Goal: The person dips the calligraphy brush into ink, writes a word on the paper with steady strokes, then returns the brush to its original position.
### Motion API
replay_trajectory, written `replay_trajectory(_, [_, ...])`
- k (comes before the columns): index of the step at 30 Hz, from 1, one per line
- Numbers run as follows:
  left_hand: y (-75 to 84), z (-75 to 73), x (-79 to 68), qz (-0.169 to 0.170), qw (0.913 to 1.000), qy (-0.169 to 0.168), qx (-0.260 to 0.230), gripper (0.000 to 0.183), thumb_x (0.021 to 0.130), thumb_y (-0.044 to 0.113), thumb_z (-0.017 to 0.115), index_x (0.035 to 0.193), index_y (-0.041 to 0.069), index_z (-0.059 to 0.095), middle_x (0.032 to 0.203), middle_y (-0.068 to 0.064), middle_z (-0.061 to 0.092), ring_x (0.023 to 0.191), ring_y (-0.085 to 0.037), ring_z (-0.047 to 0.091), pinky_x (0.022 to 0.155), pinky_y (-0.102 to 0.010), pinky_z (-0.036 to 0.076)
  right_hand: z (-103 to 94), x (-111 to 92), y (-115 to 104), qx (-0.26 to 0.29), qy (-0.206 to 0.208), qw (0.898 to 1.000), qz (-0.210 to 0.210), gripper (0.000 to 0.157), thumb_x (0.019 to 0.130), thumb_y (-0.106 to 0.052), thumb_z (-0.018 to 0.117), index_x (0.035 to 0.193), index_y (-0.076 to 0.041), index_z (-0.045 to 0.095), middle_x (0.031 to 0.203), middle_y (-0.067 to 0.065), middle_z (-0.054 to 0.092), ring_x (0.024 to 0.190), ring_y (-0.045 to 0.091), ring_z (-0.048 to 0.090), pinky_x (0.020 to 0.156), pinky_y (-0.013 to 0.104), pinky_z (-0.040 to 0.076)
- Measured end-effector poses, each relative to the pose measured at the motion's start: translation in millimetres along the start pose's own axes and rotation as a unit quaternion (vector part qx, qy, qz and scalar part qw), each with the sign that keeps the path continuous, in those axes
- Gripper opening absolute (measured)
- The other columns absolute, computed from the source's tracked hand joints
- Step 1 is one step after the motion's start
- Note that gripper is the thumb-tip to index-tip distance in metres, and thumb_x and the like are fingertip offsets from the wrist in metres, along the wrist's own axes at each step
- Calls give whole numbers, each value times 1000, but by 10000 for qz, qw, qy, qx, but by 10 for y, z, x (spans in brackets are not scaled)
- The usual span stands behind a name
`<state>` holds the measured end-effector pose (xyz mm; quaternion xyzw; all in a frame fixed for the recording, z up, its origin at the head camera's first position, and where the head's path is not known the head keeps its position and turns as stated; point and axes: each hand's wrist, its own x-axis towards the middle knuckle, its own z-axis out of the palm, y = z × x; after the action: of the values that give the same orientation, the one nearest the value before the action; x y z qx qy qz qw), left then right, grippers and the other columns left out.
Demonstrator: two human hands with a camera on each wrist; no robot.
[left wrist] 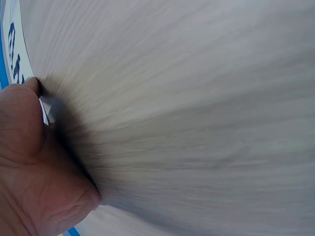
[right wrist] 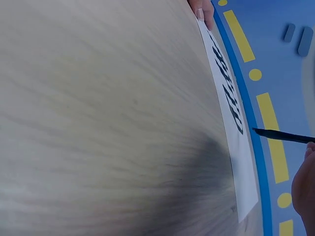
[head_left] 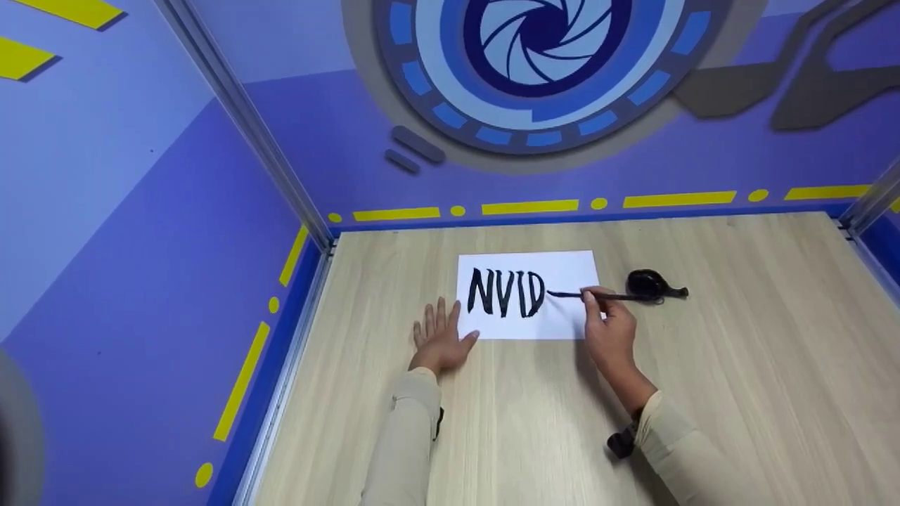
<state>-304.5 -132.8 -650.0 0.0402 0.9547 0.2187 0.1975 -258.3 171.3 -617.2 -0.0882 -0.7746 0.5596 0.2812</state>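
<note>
A white sheet of paper (head_left: 562,325) lies on the wooden table, with the black brushed letters "NVID" (head_left: 505,293) across its left and middle part. My left hand (head_left: 443,341) rests at the sheet's lower left edge, fingers spread and straight; thumb and index finger touch the paper's border. In my right hand (head_left: 610,327) I pinch a dark writing brush (head_left: 562,294) near its middle. Its tip points left, just right of the D. The right wrist view shows the brush tip (right wrist: 258,132) raised off the sheet. The left wrist view shows the left hand's (left wrist: 29,157) thumb side.
A black, rounded ink container (head_left: 645,283) with a narrow neck lies right of the paper, partly behind the brush handle. Blue and purple panels with yellow marks (head_left: 531,207) wall the table (head_left: 759,337) at the back and left. A dark band with a device (head_left: 621,444) hangs at the right wrist.
</note>
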Motion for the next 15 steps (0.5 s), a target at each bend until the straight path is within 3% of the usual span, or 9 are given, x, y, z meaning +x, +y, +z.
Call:
replay_trajectory(7, [44, -60, -76, 77, 9997, 62, -204, 82, 109, 61, 41, 174, 28, 4, 182, -8, -19, 168, -36, -21, 133, -65, -14, 0, 55, 29, -160, -133, 9997, 159, 19, 107, -12, 64, 118, -3, 77, 113, 17, 80, 97, -7, 63, 88, 10, 47])
replay_trajectory(15, [41, -20, -39, 12, 10000, 24, -13, 83, 109, 63, 39, 174, 30, 0, 181, -5, -22, 167, -34, -25, 133, -64, -14, 13, 163, 76, -319, -197, 9991, 216, 20, 107, -11, 64, 120, -4, 77, 120, 17, 80, 110, 23, 71, 92, 12, 47])
